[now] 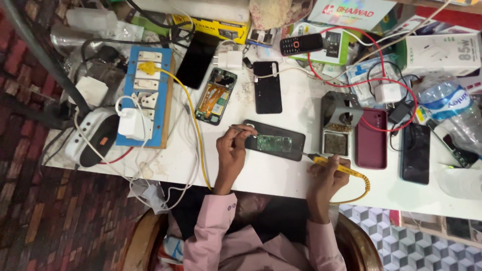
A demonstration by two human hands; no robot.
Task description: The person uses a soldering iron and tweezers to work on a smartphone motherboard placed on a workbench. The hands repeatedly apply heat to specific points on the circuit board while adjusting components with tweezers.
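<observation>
An opened dark phone (275, 142) with a green circuit board showing lies on the white table (281, 175) in front of me. My left hand (232, 150) pinches thin metal tweezers (242, 129) whose tip rests at the phone's left end. My right hand (325, 175) grips a yellow-handled soldering iron (335, 166), its tip pointing at the phone's right end. A yellow cord runs from the iron's handle off to the right and loops back.
A metal soldering-iron stand (337, 125) sits just right of the phone, then a maroon phone case (372, 139) and a black phone (415, 153). Another opened phone (216, 96), a blue switchboard (146, 95), chargers, wires, boxes and a plastic bottle (448, 108) crowd the table.
</observation>
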